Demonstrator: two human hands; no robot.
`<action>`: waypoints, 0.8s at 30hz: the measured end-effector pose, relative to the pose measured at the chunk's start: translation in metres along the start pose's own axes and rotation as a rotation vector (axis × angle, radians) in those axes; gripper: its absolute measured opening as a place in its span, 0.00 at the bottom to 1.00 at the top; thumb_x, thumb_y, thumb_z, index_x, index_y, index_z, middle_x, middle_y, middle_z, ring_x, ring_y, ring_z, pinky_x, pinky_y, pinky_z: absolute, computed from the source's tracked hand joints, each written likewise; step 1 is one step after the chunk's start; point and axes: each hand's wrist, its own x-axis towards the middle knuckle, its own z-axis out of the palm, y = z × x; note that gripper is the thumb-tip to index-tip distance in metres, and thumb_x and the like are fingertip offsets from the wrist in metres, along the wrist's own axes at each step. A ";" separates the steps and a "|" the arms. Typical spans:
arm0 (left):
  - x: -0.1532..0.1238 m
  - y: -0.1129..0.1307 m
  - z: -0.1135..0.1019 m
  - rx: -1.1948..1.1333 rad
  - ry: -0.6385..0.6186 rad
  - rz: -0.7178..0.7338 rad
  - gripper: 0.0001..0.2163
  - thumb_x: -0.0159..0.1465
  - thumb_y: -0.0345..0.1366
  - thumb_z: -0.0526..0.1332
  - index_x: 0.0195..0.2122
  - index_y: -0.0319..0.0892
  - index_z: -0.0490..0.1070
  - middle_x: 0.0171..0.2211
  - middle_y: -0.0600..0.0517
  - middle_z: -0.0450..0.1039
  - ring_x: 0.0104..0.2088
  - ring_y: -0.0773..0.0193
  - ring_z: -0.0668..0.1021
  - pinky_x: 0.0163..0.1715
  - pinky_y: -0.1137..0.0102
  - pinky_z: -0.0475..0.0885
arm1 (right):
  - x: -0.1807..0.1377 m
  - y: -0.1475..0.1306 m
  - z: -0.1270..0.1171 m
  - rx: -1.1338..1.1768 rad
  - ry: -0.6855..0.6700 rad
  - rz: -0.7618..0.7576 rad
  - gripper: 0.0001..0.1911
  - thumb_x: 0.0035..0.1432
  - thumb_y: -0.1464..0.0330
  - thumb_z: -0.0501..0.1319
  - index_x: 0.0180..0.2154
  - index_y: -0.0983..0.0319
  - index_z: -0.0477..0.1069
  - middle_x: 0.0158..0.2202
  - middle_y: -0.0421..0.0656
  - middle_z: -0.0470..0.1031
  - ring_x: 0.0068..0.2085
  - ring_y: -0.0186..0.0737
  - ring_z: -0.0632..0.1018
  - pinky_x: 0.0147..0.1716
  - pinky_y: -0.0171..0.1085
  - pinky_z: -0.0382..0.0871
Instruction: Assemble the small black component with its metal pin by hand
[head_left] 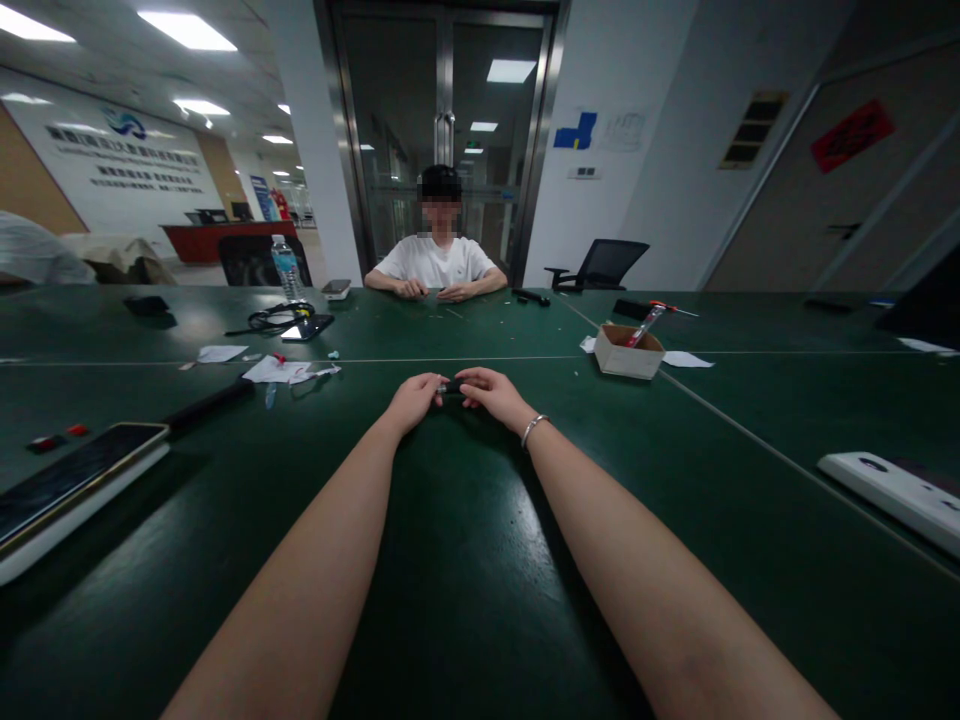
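Observation:
Between my two hands is a small dark object (453,386) with a light or metallic end on its left; its kind is too small to make out. My left hand (414,402) pinches the light end with thumb and fingers. The dark end is gripped by the fingers of my right hand (496,394), which has a silver bangle (533,431) at its wrist. Both hands are low over the green table (450,500), close together, and the fingers partly cover the object.
Across the table sits a person (442,262) in a white shirt. A small box (628,354) with a red tool stands to the right, and a white power strip (892,490) beyond. At left are a phone (82,480), paper scraps (274,370), cables (277,317) and a water bottle (286,265).

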 end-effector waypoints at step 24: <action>0.001 -0.002 0.000 -0.026 -0.035 0.006 0.18 0.62 0.44 0.54 0.46 0.39 0.74 0.30 0.50 0.74 0.32 0.64 0.74 0.31 0.71 0.66 | -0.001 -0.002 0.002 0.005 0.012 0.026 0.12 0.52 0.76 0.64 0.41 0.64 0.72 0.29 0.40 0.76 0.25 0.28 0.75 0.26 0.29 0.69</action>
